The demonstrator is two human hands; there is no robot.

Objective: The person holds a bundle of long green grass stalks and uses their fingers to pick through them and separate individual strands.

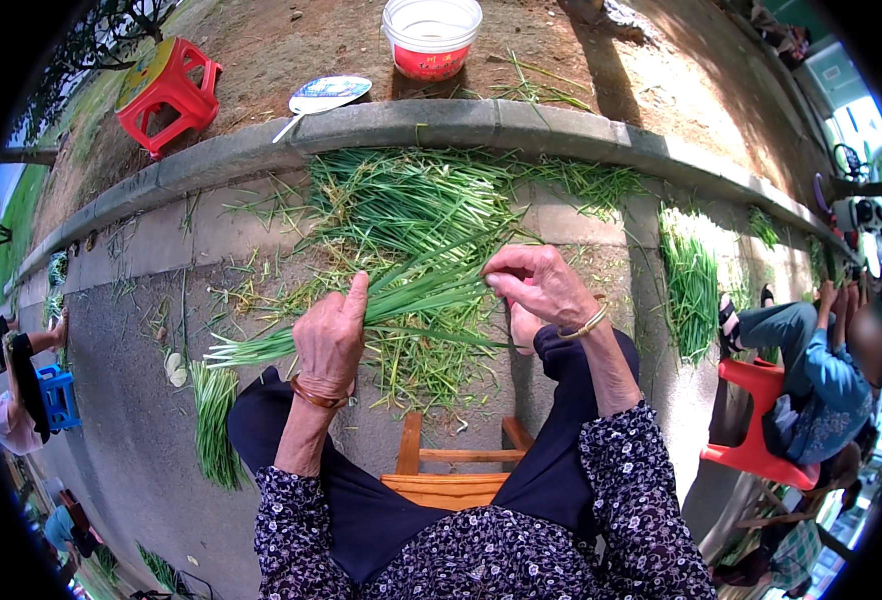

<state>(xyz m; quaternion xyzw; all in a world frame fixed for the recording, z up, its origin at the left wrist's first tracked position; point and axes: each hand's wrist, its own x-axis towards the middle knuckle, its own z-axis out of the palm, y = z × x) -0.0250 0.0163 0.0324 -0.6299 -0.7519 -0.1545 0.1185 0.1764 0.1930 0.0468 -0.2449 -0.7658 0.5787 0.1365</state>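
Note:
A small bunch of garlic chives [416, 298] lies across in front of me, white stems to the left and green leaf tips to the right. My left hand [329, 338] is closed round it near the stem end. At the leaf end, my right hand [541, 285] pinches the tips between thumb and fingers. Beyond both hands spreads a big loose chive pile [411, 205] against the kerb. Trimmed scraps [426, 365] litter the ground below the held bunch. One sorted chive bundle [218, 425] rests by my left knee, and another chive bundle [689, 285] lies farther right.
Behind the concrete kerb [441, 122] stand a white and red bucket [431, 40] and a red stool [176, 100], with a hand fan [329, 95] between them. Between my legs is a wooden stool [451, 490]. A person [826, 370] sits on a red chair [761, 435] at right.

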